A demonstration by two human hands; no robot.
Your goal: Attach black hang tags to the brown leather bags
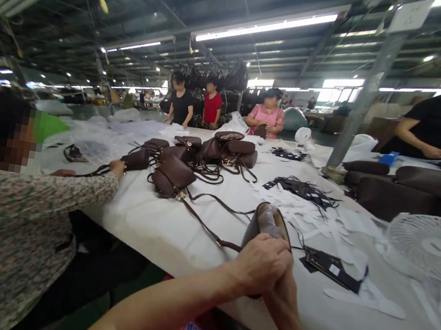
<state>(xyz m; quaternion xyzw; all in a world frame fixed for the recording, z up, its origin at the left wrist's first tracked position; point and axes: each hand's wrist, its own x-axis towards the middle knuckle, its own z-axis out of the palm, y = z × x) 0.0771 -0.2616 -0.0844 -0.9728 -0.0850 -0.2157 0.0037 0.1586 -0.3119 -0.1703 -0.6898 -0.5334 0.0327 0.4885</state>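
My left hand (259, 264) is closed around the lower end of a small brown bag (269, 222), which stands upright at the near edge of the white table (175, 231). The bag's mouth shows pale stuffing inside. Its thin strap (209, 231) trails left across the table toward a pile of similar bags. My right hand (286, 295) presses against the same bag from the right, just behind my left hand, with its fingers hidden. A dark hang tag (330, 267) lies just right of the bag.
Several brown bags (186, 165) are heaped mid-table. A person in a patterned sleeve (26, 211) at the left holds one bag. White paper pieces (322, 216) and black straps (301, 188) lie to the right, near a white fan (435, 249). Other people stand at the far end.
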